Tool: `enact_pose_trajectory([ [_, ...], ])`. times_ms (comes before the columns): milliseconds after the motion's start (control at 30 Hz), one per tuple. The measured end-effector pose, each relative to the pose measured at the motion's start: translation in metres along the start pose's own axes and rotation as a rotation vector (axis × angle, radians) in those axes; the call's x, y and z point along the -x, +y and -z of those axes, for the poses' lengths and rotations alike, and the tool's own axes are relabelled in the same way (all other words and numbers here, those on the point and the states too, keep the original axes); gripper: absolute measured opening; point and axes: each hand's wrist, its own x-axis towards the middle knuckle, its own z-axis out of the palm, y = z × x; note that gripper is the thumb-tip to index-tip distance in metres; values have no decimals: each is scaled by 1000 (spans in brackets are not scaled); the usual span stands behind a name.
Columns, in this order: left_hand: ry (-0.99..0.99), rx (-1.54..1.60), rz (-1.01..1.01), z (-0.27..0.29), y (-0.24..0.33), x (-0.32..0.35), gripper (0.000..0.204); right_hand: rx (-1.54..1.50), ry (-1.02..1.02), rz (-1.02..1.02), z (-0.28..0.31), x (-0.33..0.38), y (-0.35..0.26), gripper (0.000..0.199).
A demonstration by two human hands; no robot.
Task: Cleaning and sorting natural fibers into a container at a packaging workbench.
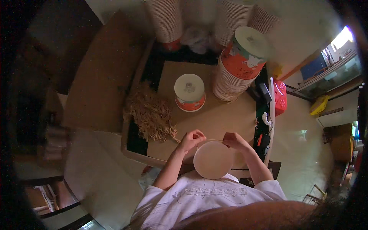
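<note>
A thin straw-coloured cord (214, 139) stretches between my two hands at the table's near edge. My left hand (191, 140) is closed, pinching one end of it between thumb and fingers. On the other side my right hand (235, 141) is closed round the cord too, knuckles upward. Just below the cord, a pale round paper bucket (213, 160) rests against my white shirt; its printed side is hidden. Left of my hands lies a loose heap of tan cords (151, 113). Beyond them stands an upside-down paper bucket (189, 89) with a white base and orange-green side.
Brown cardboard (226, 119) covers the table top. At its far right rises a tall stack of nested buckets (234, 82), with more stacks (165, 21) behind. Black boxes (263, 92) and a red plastic basket (280, 96) line the right edge. A large cardboard sheet (101, 76) stands left.
</note>
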Motion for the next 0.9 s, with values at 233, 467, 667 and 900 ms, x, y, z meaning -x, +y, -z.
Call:
enact_pose_trajectory([
  [233,87,-663,-227,-16,-24,15,14,-86,-170,-91,3,-12,22,8],
  [467,61,-755,-295,-30,-16,2,11,399,-396,257,5,-15,-15,10],
  [667,-99,-334,-209,-38,-22,-16,11,68,-318,56,4,-11,-21,16],
  [900,-16,503,263,20,-10,-3,7,-240,-312,-7,5,-12,4,17],
])
